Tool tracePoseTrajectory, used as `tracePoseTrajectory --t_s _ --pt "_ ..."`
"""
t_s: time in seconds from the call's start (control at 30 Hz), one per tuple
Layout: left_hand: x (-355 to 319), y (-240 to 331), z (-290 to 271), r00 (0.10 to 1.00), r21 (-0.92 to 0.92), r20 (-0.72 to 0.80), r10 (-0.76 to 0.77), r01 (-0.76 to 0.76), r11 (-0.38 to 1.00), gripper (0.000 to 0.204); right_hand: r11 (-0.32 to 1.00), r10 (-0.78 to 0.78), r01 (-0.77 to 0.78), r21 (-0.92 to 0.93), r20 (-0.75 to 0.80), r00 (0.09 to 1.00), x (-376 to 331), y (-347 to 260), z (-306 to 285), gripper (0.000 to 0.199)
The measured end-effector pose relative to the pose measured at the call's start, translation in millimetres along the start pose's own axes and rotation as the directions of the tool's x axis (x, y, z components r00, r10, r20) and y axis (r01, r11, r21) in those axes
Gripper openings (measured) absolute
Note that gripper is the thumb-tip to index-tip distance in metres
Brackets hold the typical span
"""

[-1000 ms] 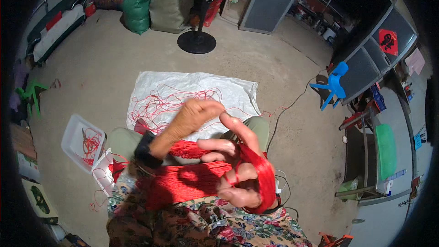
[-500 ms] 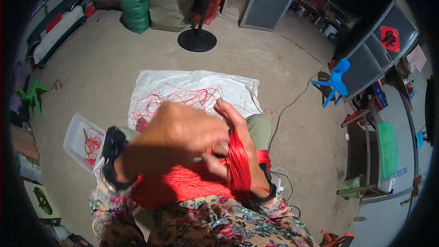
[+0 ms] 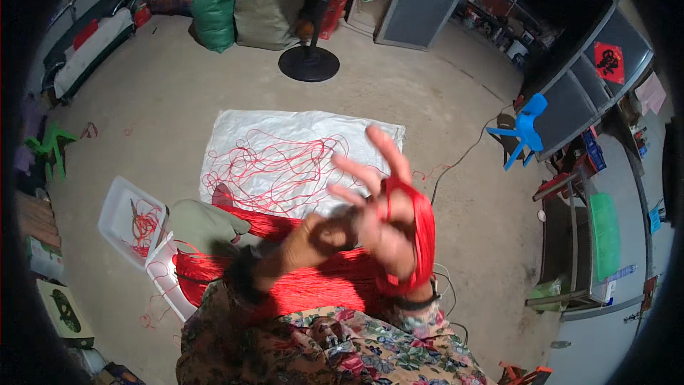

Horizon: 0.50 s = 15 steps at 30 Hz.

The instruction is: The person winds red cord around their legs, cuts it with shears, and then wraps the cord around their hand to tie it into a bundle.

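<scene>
My right hand (image 3: 388,224) is raised with its fingers stretched apart, and a thick coil of red cord (image 3: 423,239) wraps around its palm. Close to its near side, my left hand (image 3: 317,239) is smeared by motion, so its fingers and anything in them are unclear. Across my lap, under both hands, lies a large bundle of red cord (image 3: 313,289). More thin red cord (image 3: 285,164) spreads in loose loops over a white sheet (image 3: 370,128) on the floor ahead.
To the left are a white plastic bin (image 3: 114,207) with red cord scraps and a white box (image 3: 162,264). A black fan base (image 3: 308,63) stands ahead. A blue child's chair (image 3: 526,130) is at the right, near a floor cable (image 3: 463,153). Filled sacks (image 3: 267,11) stand at the back.
My left hand has dropped back from above my right hand toward my lap. My right hand has shifted right and its fingers have spread. More of the lap bundle and loose cord shows.
</scene>
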<state>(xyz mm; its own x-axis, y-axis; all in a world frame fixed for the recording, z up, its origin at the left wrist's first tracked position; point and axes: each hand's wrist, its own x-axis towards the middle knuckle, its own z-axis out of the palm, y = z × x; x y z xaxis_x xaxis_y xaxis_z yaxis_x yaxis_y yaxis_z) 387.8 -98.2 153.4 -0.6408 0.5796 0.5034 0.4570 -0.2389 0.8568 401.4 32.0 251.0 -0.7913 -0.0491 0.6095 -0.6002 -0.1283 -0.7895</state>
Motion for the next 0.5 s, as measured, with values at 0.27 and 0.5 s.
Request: tracePoseTrajectory --t_s 0.27,0.5 --pt "22.4 98.1 -11.2 0.934 0.164 0.349 0.079 -0.144 0.976 0.009 0.74 -0.112 0.112 -0.663 0.043 0.993 15.0 40.0 2.4 0.043" --pt "72.3 93.1 -85.9 0.999 0.359 0.009 -0.031 0.026 0.933 0.013 0.891 0.0 0.069 -0.449 0.151 0.988 -27.9 -25.5 9.7 0.01"
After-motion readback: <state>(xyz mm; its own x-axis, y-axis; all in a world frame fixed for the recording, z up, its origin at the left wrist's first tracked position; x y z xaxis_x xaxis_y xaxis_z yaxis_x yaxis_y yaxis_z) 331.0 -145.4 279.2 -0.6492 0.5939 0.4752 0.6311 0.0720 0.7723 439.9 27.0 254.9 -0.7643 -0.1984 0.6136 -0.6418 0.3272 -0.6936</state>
